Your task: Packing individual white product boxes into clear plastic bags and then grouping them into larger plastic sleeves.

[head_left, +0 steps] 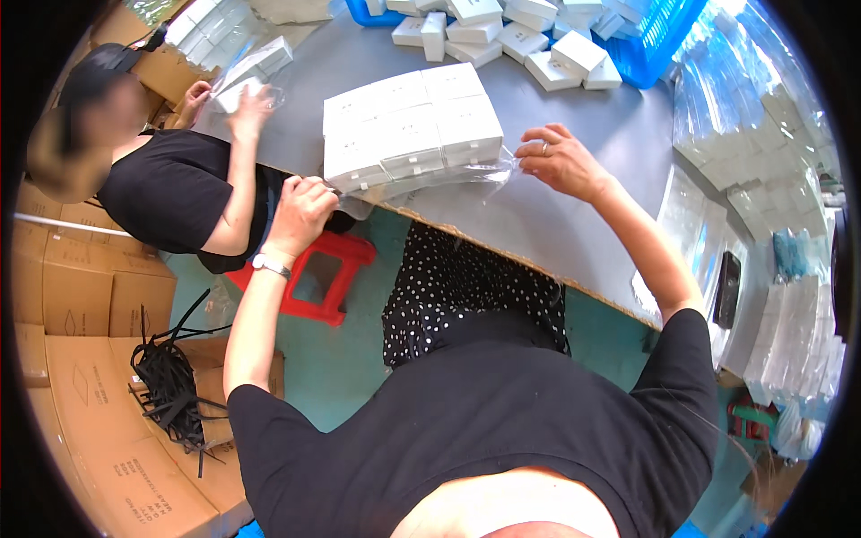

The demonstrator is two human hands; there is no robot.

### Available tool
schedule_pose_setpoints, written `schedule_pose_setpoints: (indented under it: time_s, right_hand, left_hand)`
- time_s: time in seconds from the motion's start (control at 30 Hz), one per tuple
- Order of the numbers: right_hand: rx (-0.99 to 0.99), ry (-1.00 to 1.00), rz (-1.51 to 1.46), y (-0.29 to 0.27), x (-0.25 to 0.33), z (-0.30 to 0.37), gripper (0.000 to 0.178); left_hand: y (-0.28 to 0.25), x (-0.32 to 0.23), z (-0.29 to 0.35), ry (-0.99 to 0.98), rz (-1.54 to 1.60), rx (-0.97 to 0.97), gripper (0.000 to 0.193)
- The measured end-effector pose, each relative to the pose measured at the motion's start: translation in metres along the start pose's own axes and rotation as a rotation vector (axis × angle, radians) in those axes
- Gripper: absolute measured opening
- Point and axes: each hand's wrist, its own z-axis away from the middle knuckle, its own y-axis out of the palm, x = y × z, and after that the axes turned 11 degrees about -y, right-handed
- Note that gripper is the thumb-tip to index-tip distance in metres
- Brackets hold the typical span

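Observation:
A block of several white boxes [411, 125] lies stacked on the grey table [574, 224], sitting in a clear plastic bag [448, 179] whose open mouth faces me. My left hand [300, 211] pinches the bag's edge at the near left corner of the block. At the near right corner my right hand [560, 161], a ring on one finger, grips the other side of the bag's opening. A watch sits on my left wrist.
A co-worker in black [170, 193] sits at the left, hands [247, 94] on a bagged white box. Loose white boxes [520, 36] and a blue basket [659, 40] lie at the far edge. Clear bags [744, 134] and a phone [728, 287] are right; red stool [323, 278], cartons [99, 296] below.

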Motion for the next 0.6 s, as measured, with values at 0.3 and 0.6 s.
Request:
schedule_pose_setpoints:
  time_s: [0.3, 0.6]
  right_hand:
    - [-0.193, 0.171, -0.23, 0.009, 0.058, -0.028, 0.032]
    - [0.131, 0.39, -0.464, 0.011, 0.119, 0.047, 0.009]
  left_hand:
    - [0.017, -0.006, 0.014, -0.03, 0.113, 0.008, 0.008]
    - [0.023, -0.015, 0.023, -0.116, 0.189, -0.065, 0.011]
